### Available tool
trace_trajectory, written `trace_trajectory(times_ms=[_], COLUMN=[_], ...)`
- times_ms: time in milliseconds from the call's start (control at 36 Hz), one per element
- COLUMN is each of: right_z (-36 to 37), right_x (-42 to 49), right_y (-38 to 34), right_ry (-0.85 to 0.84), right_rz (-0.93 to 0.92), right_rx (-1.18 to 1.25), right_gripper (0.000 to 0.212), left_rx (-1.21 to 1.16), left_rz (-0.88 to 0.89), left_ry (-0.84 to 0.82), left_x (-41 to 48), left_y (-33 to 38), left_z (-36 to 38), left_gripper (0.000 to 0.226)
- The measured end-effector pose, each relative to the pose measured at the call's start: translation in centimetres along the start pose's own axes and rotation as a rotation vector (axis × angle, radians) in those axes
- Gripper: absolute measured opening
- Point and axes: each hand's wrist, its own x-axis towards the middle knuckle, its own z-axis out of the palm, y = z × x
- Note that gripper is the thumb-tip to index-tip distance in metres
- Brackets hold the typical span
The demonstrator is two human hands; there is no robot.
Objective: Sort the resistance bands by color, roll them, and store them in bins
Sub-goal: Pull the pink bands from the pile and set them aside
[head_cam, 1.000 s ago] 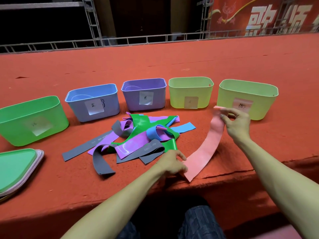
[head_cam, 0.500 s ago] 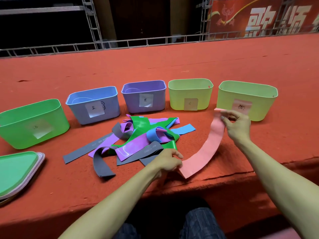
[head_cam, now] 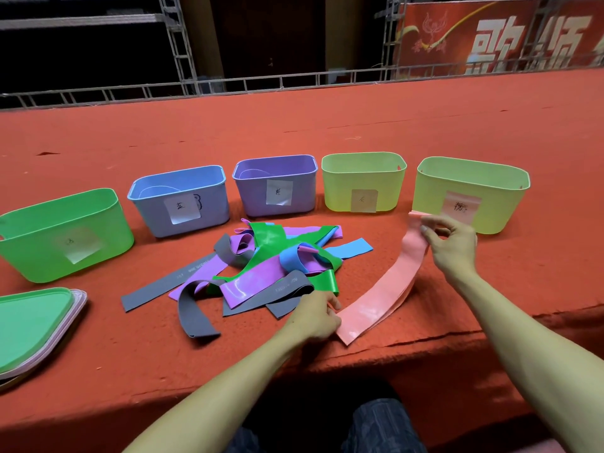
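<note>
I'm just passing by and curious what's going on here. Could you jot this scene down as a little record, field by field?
Surface: red-covered table
Bins: green bin, blue bin, purple bin, inner yellow-green bin, outer yellow-green bin, in a row, each labelled
Pile: tangled pile of grey, purple, green and blue bands
In hand: pink band, right of the pile
Left hand: pinches its near end
Right hand: pinches its far end
Lids: stacked lids, far left

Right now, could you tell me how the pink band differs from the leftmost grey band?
The left hand and right hand hold the pink band by its ends; the grey band lies untouched. The pink band looks glossy, the grey band matte. Both are flat strips.
</note>
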Motion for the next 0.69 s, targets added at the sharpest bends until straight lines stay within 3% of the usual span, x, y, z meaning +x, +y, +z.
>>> trace_trajectory(times_ms=[167,361,694], right_z=[0.1,0.0,-0.3], right_x=[-0.2,-0.5,-0.5], right_y=[0.0,-0.1,-0.3], right_ry=[0.001,-0.006,0.004], right_rz=[0.017,0.016,0.032], right_rx=[0.004,-0.01,-0.009], right_gripper=[0.019,0.019,0.018], left_rx=[0.07,0.188,0.21], left_rz=[0.044,0.185,0.213], left_ry=[0.043,0.033,0.11], left_x=[-0.2,-1.2,-1.1], left_y=[-0.2,-0.3,-0.8], left_z=[0.5,1.6,2.5], left_gripper=[0.021,0.066,0.043])
